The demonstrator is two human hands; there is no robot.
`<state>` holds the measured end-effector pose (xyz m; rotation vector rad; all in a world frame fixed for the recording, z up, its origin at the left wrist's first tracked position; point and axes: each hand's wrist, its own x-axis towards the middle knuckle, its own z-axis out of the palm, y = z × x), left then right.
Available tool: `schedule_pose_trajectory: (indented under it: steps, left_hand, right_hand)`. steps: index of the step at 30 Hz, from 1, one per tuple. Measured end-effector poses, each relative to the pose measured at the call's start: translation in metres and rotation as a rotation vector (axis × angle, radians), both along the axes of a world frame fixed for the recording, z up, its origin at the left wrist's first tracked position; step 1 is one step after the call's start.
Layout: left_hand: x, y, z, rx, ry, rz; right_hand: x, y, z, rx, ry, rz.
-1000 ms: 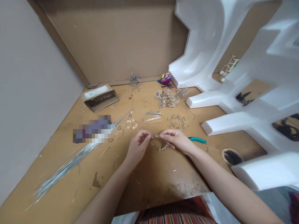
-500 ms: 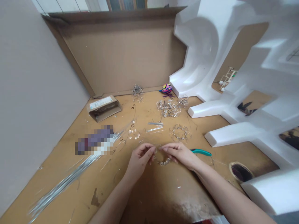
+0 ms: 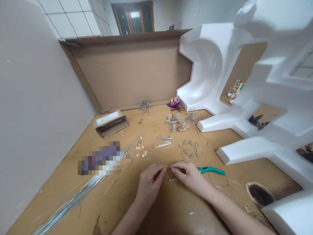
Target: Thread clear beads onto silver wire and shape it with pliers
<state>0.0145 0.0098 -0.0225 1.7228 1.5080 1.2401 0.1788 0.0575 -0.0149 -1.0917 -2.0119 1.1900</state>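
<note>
Both hands pinch a thin wire strung with clear beads [image 3: 172, 180], low in the middle of the head view. My left hand [image 3: 150, 182] is closed at the fingertips on one side of the wire. Close by on the right, my right hand [image 3: 187, 174] grips the other side, and the beads hang below the fingers. Much of the wire is hidden by the hands. A teal-handled tool [image 3: 212, 170] lies beside my right hand, its head out of sight. Just beyond the hands rests a wire ring with beads [image 3: 190, 149]. Loose clear beads [image 3: 141, 150] lie farther left.
Cut wire pieces [image 3: 163, 143] and beaded wire rings [image 3: 176, 122] lie ahead. On the left are a long wire bundle [image 3: 70, 204], a pixelated purple object [image 3: 99, 158] and an open cardboard box [image 3: 111, 124]. White foam packing [image 3: 249, 147] borders the right.
The camera view has tilted up, so the scene sits lower. My fingertips have come closer together on the wire, and fewer of its beads show.
</note>
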Motion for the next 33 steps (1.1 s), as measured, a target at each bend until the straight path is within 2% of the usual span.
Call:
schedule_pose_trajectory:
  steps: [4, 17, 24, 27, 33]
  left_hand:
    - [0.0001, 0.0012, -0.0036, 0.011, 0.058, 0.018]
    - [0.0002, 0.0018, -0.0069, 0.112, 0.254, -0.013]
    - [0.0005, 0.0006, -0.0057, 0.114, 0.26, -0.022]
    - [0.001, -0.0003, -0.0041, 0.076, 0.202, -0.024]
    - [0.0005, 0.0012, 0.0002, -0.023, -0.06, 0.026]
  right_hand:
    - [-0.0007, -0.0002, -0.004, -0.015, -0.031, -0.075]
    - [0.0001, -0.0023, -0.0038, 0.083, -0.103, -0.075]
    - [0.0024, 0.0001, -0.0044, 0.048, -0.06, -0.055]
    - [0.0019, -0.001, -0.0032, 0.011, -0.065, -0.044]
    - [0.001, -0.0023, -0.004, -0.081, 0.012, 0.023]
